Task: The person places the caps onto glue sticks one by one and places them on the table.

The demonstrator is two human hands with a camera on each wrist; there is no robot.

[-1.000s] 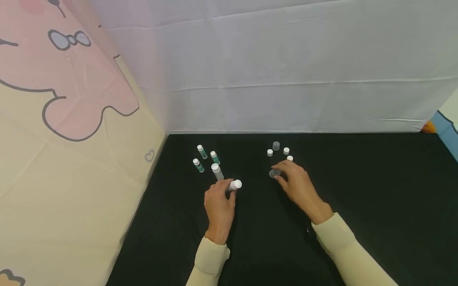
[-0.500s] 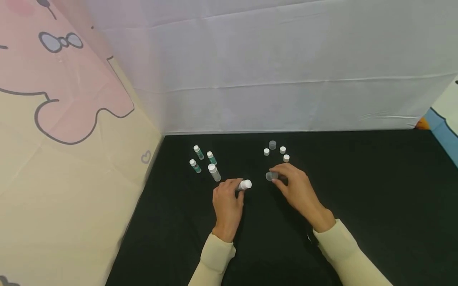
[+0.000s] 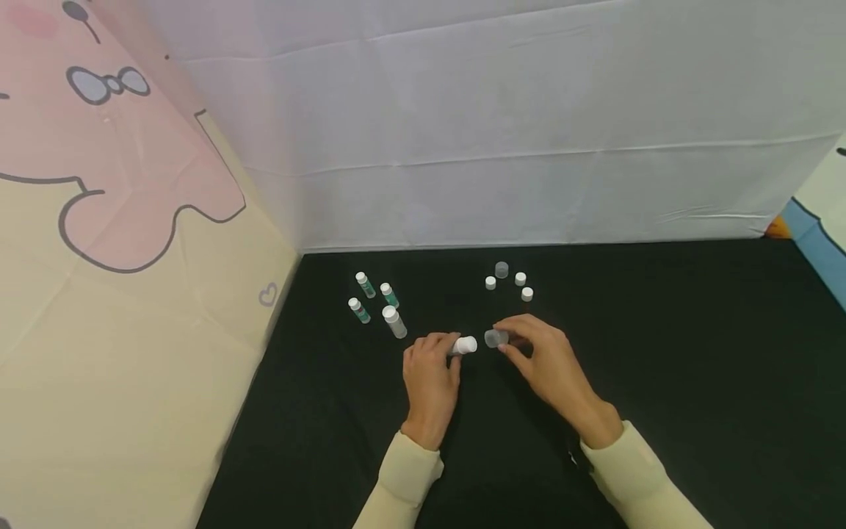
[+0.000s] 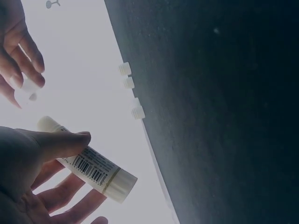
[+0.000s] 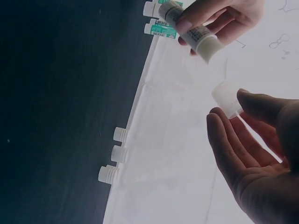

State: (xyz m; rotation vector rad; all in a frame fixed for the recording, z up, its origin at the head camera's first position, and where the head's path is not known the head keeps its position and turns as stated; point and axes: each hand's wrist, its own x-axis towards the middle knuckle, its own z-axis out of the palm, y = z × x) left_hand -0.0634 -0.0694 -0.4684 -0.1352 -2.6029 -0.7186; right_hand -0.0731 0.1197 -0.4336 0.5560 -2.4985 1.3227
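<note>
white tube (image 4: 96, 167) (barcode showing) is gripped, tilted, by the left hand (image 3: 429, 378). the right hand (image 3: 548, 364) pinches a clear cap (image 3: 493, 339) near the tube's end, not touching.

The black tabletop (image 3: 661, 353) bears three green-labelled tubes (image 3: 390, 295) and a bigger pale tube (image 3: 395, 323), all standing toward ten o'clock; near twelve sit three small white caps (image 3: 490, 283) and one clear cap (image 3: 501, 270).

Evenly lit head view, bluish, hazy wrist views, white backdrop (image 5: 173, 121) glaring
</note>
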